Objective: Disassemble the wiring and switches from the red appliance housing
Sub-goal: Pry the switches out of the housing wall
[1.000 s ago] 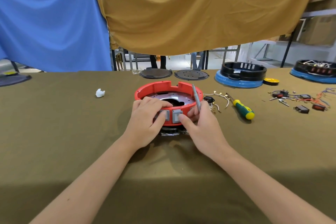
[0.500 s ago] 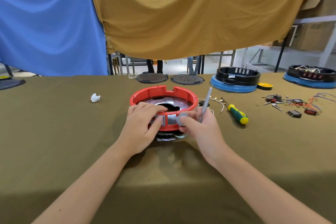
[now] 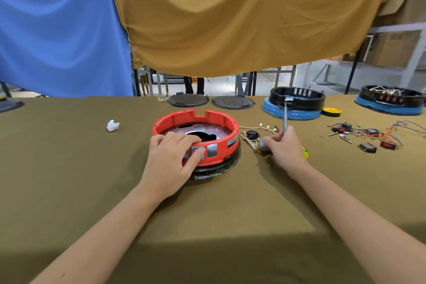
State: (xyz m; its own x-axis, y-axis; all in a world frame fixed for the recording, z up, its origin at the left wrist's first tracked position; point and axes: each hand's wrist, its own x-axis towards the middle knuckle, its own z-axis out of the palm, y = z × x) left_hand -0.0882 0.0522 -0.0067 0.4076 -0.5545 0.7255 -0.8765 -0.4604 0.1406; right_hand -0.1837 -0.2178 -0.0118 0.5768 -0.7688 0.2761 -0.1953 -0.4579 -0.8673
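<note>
The red appliance housing (image 3: 196, 131) sits on a black base at the middle of the olive-covered table (image 3: 69, 180). The left hand (image 3: 170, 159) grips its near rim, fingers curled over the edge and thumb pressed on a grey switch (image 3: 197, 151) in the front wall. The right hand (image 3: 287, 148), just right of the housing, grasps a thin grey metal tool (image 3: 285, 117) pointing up and pinches a small grey part (image 3: 262, 145) beside the loose white wires (image 3: 258, 127). Further right lie removed switches and coloured wires (image 3: 368, 134).
</note>
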